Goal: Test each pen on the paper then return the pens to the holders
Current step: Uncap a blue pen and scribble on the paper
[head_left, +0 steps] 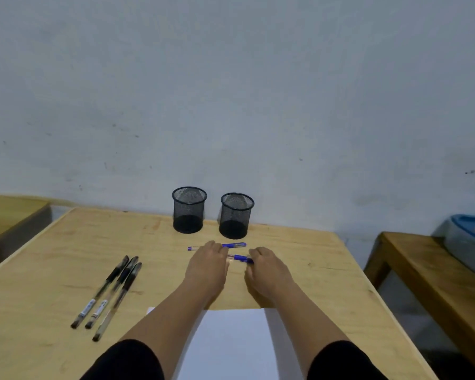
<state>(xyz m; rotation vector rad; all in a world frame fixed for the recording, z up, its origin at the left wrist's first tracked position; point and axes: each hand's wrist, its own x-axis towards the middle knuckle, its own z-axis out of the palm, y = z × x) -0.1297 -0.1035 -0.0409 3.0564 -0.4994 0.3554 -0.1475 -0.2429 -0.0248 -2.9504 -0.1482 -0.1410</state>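
Two black mesh holders stand near the wall, the left holder and the right holder, both looking empty. In front of them lie two blue pens: the far blue pen on the table and a nearer blue pen. My left hand and my right hand each hold an end of the nearer blue pen, fingers curled over it. Three black pens lie side by side on the left. A white paper lies between my forearms at the front edge.
The wooden table ends at the wall behind the holders. A brown bench stands to the right with a blue-lidded tub on it. Another wooden surface sits at far left.
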